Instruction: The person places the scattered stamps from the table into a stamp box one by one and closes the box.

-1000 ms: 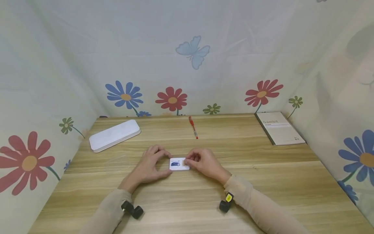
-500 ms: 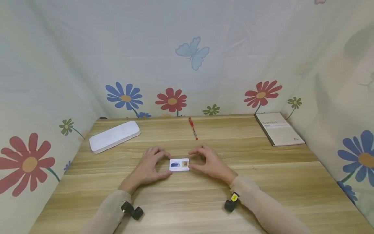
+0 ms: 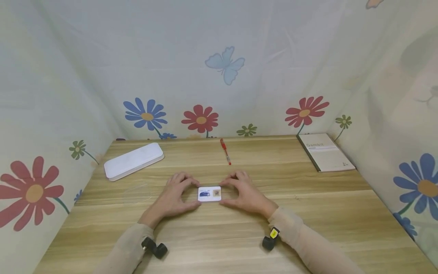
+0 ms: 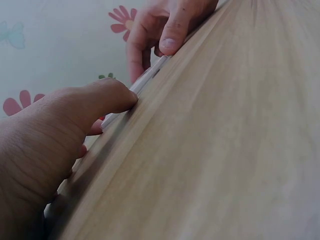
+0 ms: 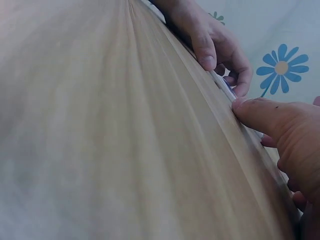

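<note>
A small white card (image 3: 209,198) with rounded corners lies flat on the wooden table, a dark blue picture on its left half and a little brown square picture (image 3: 216,193) on its right. My left hand (image 3: 175,195) holds the card's left end, forefinger at the far corner and thumb at the near one. At the opposite end, my right hand (image 3: 247,194) grips in the same way. Seen from the left wrist, the card (image 4: 150,75) is a thin edge-on strip between both thumbs. The right wrist view shows the card (image 5: 223,86) likewise edge-on.
A white lidded case (image 3: 134,161) lies at the back left of the table (image 3: 212,243). Beyond the card is a red pen (image 3: 225,151), and a notebook (image 3: 326,152) lies at the back right. A faint transparent sheet (image 3: 137,193) is left of the left hand.
My right hand's fingertips were on the brown picture; they moved off it, spread, and now hold the card's right end. The left hand has stayed at the left end.
</note>
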The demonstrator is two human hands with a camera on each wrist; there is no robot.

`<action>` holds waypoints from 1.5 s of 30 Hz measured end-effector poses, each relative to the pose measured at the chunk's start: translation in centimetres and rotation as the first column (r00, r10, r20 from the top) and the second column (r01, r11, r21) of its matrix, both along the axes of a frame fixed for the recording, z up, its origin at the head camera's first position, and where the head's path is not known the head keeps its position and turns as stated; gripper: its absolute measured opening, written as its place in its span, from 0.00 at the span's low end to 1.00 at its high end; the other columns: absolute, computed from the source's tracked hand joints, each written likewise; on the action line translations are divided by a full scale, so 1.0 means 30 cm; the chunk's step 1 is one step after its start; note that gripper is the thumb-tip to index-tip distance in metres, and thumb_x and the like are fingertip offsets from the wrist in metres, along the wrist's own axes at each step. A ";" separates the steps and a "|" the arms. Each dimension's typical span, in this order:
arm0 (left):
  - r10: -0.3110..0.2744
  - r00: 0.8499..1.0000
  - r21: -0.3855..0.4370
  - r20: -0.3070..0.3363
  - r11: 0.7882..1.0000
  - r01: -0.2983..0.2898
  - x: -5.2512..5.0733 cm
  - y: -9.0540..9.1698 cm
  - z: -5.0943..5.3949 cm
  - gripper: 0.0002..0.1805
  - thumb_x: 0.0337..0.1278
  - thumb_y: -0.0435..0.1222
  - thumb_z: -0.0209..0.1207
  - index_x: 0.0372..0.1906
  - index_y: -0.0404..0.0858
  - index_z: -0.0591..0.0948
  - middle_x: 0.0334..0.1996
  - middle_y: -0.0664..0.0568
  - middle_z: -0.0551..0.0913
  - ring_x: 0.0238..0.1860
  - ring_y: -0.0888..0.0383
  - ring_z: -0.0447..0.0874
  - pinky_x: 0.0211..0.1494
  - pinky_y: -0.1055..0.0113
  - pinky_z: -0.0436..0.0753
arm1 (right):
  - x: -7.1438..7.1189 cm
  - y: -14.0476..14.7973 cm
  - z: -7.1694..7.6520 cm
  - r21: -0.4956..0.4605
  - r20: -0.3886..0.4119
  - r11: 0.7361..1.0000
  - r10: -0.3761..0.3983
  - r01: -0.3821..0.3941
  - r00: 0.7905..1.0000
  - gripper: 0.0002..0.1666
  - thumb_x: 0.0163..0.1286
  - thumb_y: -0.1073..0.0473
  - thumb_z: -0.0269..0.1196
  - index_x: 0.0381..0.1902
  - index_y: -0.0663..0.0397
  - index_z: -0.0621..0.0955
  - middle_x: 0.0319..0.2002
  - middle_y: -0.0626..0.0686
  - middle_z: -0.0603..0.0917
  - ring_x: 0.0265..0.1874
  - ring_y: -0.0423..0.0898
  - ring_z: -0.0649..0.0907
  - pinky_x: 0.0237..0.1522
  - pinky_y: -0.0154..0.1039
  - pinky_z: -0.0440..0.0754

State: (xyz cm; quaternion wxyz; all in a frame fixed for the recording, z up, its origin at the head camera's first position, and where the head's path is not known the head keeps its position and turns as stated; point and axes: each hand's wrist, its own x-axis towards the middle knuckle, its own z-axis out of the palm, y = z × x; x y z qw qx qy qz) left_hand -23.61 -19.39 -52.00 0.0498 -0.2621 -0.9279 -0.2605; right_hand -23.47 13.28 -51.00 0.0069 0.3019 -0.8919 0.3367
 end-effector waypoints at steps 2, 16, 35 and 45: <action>0.000 1.000 0.002 -0.002 1.000 0.000 0.000 0.000 -0.001 0.29 0.54 0.60 0.78 0.61 0.60 0.85 0.65 0.56 0.77 0.68 0.50 0.70 0.75 0.40 0.67 | -0.001 -0.002 -0.002 0.005 -0.002 1.000 -0.007 0.007 1.000 0.33 0.66 0.38 0.82 0.66 0.36 0.88 0.67 0.49 0.75 0.69 0.53 0.69 0.72 0.58 0.69; -0.015 1.000 0.022 0.021 1.000 0.015 0.009 0.001 0.026 0.35 0.54 0.65 0.78 0.65 0.59 0.85 0.64 0.61 0.79 0.69 0.53 0.73 0.76 0.41 0.69 | 0.001 0.001 -0.003 -0.004 0.015 1.000 -0.013 0.013 1.000 0.31 0.65 0.38 0.82 0.64 0.34 0.89 0.66 0.47 0.75 0.69 0.51 0.68 0.72 0.57 0.70; 0.094 0.993 0.088 -0.066 0.992 -0.088 0.024 -0.292 0.219 0.48 0.56 0.48 0.84 0.80 0.45 0.75 0.78 0.42 0.76 0.79 0.36 0.71 0.76 0.29 0.70 | -0.001 -0.004 0.007 -0.005 0.022 1.000 -0.017 0.017 1.000 0.32 0.65 0.38 0.82 0.65 0.33 0.89 0.66 0.48 0.75 0.68 0.52 0.69 0.71 0.56 0.70; 0.146 0.989 0.123 -0.034 0.982 -0.141 0.076 -0.484 0.176 0.53 0.54 0.48 0.85 0.83 0.44 0.72 0.77 0.36 0.75 0.77 0.29 0.70 0.71 0.23 0.69 | -0.002 0.003 0.003 0.000 0.029 1.000 -0.015 0.015 0.999 0.32 0.65 0.38 0.82 0.65 0.34 0.88 0.67 0.49 0.75 0.68 0.52 0.69 0.72 0.57 0.70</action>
